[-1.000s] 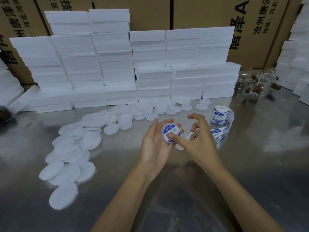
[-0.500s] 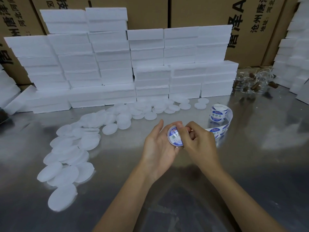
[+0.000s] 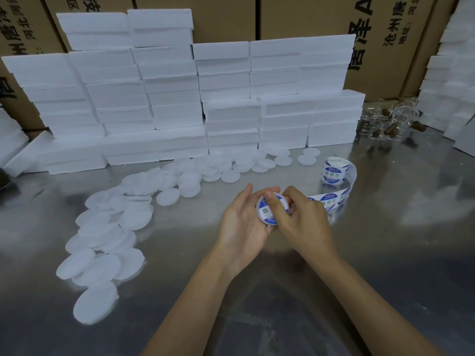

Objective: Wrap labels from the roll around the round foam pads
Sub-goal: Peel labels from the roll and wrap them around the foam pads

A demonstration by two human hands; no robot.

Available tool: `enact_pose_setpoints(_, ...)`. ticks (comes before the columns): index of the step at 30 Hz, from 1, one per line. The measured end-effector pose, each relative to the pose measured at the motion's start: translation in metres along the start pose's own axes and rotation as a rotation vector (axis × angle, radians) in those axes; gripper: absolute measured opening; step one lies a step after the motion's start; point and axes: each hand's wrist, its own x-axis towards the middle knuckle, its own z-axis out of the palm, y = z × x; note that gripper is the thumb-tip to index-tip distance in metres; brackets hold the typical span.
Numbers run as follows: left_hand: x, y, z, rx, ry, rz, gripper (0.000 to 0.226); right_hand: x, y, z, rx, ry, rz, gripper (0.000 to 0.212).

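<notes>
Two hands met above the steel desk (image 3: 385, 253) around one labelled foam pad (image 3: 270, 213). The left hand (image 3: 241, 222) cradled the pad with its fingers curled behind it, while the right hand (image 3: 303, 222) pinched the pad's face and edge, thumb pressed on the blue-and-white label. One label roll (image 3: 334, 170) stood just beyond the hands, its strip (image 3: 331, 200) trailing toward them. Dozens of bare foam pads (image 3: 102, 240) lay overlapped on the left, too many to count surely. White foam blocks (image 3: 167, 98) were stacked behind in about six columns, before cardboard cartons (image 3: 308, 16).
</notes>
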Motion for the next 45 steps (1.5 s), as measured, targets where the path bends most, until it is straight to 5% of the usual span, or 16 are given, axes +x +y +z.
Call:
enact_pose_setpoints(9,0.007,-0.004,-0.007,0.313,0.076,0.137,0.029,0.002,0.005,-0.001,0.169,-0.095,0.039,0.034)
enact_pose_setpoints(13,0.009,-0.004,-0.01,0.319,0.136,0.205,0.028,0.0,0.005,0.001,0.136,-0.281,0.023,0.035)
enact_pose_setpoints(19,0.009,-0.009,-0.009,0.256,0.044,0.199,0.032,0.006,0.003,-0.009,0.369,-0.321,0.102,0.016)
enact_pose_setpoints(22,0.011,-0.009,-0.009,0.265,0.074,0.182,0.034,0.011,0.011,-0.012,0.39,-0.218,0.142,0.017)
enact_pose_setpoints(27,0.014,-0.008,-0.023,0.358,0.287,0.256,0.025,0.034,0.05,-0.042,0.471,0.257,0.417,0.025)
enact_pose_setpoints(31,0.016,-0.006,-0.031,0.358,0.359,0.274,0.021,0.037,0.089,-0.073,0.125,0.431,0.651,0.032)
enact_pose_setpoints(35,0.02,-0.007,-0.035,0.38,0.375,0.271,0.021,0.028,0.097,-0.086,-0.185,0.387,0.794,0.031)
enact_pose_setpoints(41,0.021,-0.009,-0.035,0.443,0.402,0.295,0.02,0.024,0.093,-0.084,-0.279,0.261,0.778,0.047)
enact_pose_setpoints(45,0.02,-0.012,-0.035,0.644,0.465,0.352,0.023,0.024,0.076,-0.068,-0.282,0.239,0.602,0.041)
